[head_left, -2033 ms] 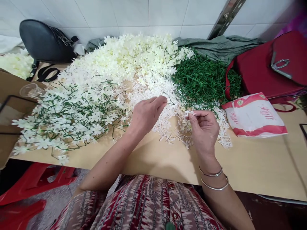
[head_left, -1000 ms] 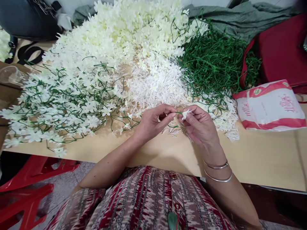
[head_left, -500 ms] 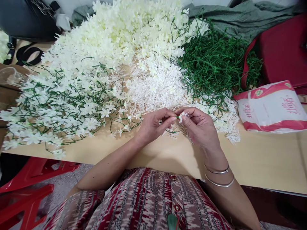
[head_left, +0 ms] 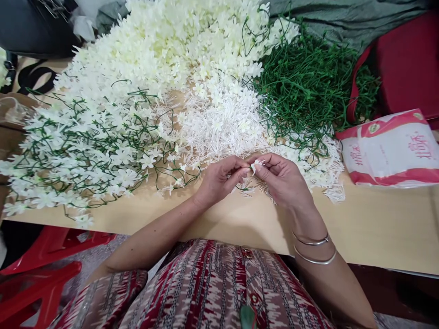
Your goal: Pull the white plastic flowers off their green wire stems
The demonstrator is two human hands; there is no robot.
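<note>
Between finger and thumb of my right hand [head_left: 283, 180] is a small white artificial flower [head_left: 256, 167]. My left hand [head_left: 224, 178] is closed in a pinch against it; in the earlier frame a bit of green stem showed at those fingertips, now mostly hidden. Both hands meet just above the table's front part. Behind them lies a heap of thin white stamens [head_left: 222, 130]. To the left spreads a pile of white flowers on green stems [head_left: 103, 151], and to the right a tangle of bare green plastic stems [head_left: 312, 87].
A large mound of loose cream-white petals [head_left: 178, 41] covers the back of the table [head_left: 384, 224]. At the right are a pink-and-white tissue pack [head_left: 391, 151] and a red bag [head_left: 408, 64]. A black bag [head_left: 34, 29] stands back left; red stools [head_left: 44, 292] are below.
My fingertips have come closer together, and the right hand with the white flower has shifted slightly left. The green stem between them shows less.
</note>
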